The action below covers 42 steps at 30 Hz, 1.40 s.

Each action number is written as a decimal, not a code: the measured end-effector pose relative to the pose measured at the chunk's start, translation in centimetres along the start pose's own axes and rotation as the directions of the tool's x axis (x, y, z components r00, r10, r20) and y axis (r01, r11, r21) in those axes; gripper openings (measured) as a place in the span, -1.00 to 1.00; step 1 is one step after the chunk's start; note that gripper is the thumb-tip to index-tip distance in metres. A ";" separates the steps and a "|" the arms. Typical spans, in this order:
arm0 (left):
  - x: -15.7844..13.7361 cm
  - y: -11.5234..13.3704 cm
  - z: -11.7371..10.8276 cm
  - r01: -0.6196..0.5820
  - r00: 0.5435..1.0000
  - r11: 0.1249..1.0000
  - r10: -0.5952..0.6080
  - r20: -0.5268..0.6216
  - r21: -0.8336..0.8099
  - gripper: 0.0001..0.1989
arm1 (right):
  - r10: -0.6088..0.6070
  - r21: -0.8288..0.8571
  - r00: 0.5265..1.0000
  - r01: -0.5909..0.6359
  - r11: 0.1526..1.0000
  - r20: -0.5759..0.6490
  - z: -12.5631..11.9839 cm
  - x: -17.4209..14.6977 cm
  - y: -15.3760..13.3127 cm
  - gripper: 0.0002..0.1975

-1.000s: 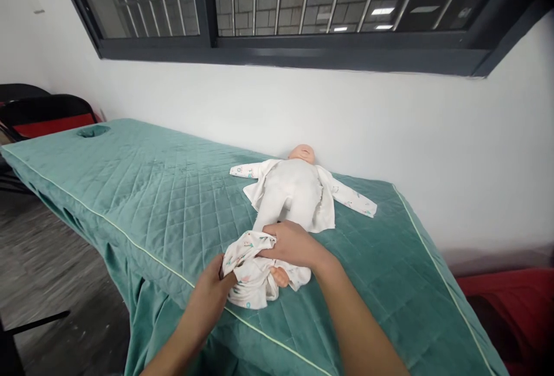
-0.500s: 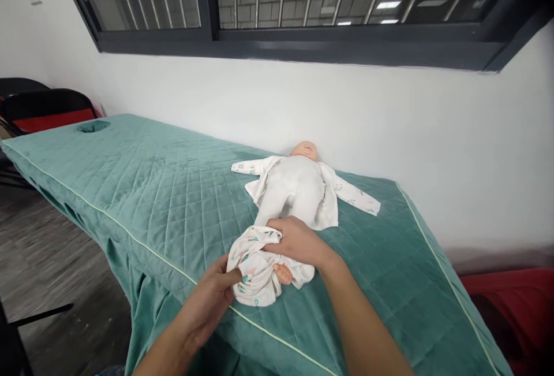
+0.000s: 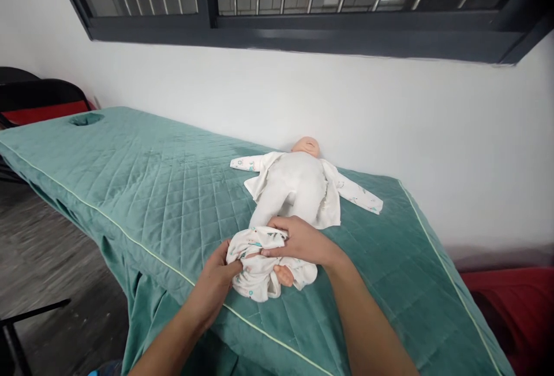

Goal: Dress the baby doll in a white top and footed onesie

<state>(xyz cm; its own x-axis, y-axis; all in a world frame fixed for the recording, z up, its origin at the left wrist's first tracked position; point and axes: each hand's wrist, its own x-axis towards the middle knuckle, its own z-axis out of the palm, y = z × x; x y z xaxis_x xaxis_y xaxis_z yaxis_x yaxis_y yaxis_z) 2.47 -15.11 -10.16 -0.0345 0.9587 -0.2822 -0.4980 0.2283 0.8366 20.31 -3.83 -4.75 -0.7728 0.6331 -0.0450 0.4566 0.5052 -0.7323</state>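
A baby doll (image 3: 292,182) lies on its back, its head by the wall and its legs toward me. A white printed jacket (image 3: 358,194) is on its arms and spread beneath its pale cloth body. Around its lower legs bunch white printed baby pants (image 3: 255,283), and one foot (image 3: 284,275) pokes out of them. My left hand (image 3: 219,278) pinches the left edge of the bunched pants between thumb and fingers. From the right, my right hand (image 3: 300,243) grips the upper folds of the pants. The doll's other foot is hidden in the cloth.
The doll rests on a bed with a quilted green cover (image 3: 164,191), which has a face hole (image 3: 86,119) at its far left. Behind runs a white wall below a barred window (image 3: 303,35). Chairs (image 3: 43,101) stand at the left, and a red object (image 3: 515,301) is at the lower right.
My left hand has lifted its edge of the pants slightly, and the folds between my hands are more drawn up. The right hand keeps its grip. The view has shifted a little.
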 end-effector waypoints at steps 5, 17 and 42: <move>0.2 0.0 -0.6 0.008 0.997 1.000 -0.006 0.075 -0.026 -0.38 | 0.069 -0.065 0.997 -0.067 0.996 0.041 -0.1 -0.1 -0.8 -0.53; 1.5 1.5 -1.1 -0.065 0.992 0.969 0.038 0.117 0.238 -0.53 | 0.028 -0.164 0.999 -0.034 0.986 -0.037 0.4 -0.1 -0.5 -0.66; 4.7 1.1 -1.8 -0.399 0.905 0.681 0.401 0.143 0.614 -0.72 | 0.090 0.459 0.967 0.031 0.888 -0.239 -0.8 -0.4 0.9 -0.71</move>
<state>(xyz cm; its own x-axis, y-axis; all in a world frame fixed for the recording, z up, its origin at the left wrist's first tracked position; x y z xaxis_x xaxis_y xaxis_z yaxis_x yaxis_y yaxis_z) 0.24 -10.65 -11.43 -0.1075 0.9832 0.1476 0.2069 -0.1231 0.9706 21.44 -3.17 -4.84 -0.6012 0.7973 0.0530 0.1787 0.1988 -0.9636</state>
